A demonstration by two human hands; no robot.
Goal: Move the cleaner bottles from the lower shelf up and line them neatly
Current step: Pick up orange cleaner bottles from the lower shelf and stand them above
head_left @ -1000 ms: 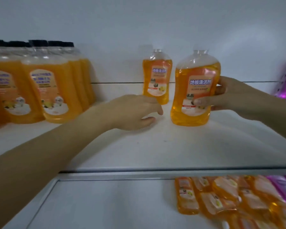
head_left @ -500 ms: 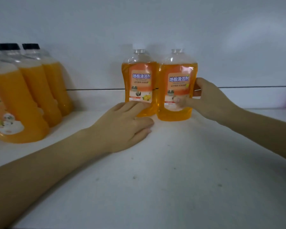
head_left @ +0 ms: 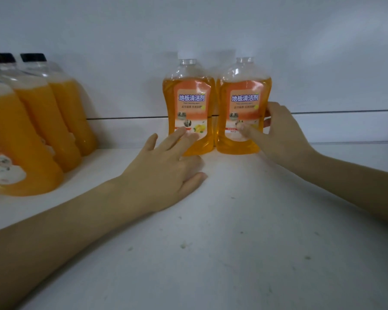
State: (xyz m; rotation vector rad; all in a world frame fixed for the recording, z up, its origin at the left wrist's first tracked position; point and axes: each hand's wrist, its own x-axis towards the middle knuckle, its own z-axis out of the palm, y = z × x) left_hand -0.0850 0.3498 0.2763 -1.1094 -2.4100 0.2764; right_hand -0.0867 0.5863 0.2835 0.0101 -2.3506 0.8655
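While the right hand point(head_left: 285, 133) grips the right bottle point(head_left: 243, 106) at the back of the shelf point(head_left: 233, 242), the flat left hand point(head_left: 166, 166) touches the left bottle point(head_left: 188, 104) standing just beside it.

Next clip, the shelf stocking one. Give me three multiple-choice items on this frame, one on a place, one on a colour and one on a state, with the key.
1. Where does the left small bottle stand relative to the right small bottle?
A. Close beside it at the back of the shelf
B. Stacked on top of it
C. Far from it, at the front edge

2. What colour are the caps of the big bottles at the left?
A. White
B. Black
C. Red

3. What is the right hand doing?
A. Lying flat on the shelf
B. Hanging free
C. Gripping the right small bottle

Key: 1 A, both stand upright together by the wall; 2 B, the caps are plainly black; 3 C, its thumb is in front and its fingers curl round the side.
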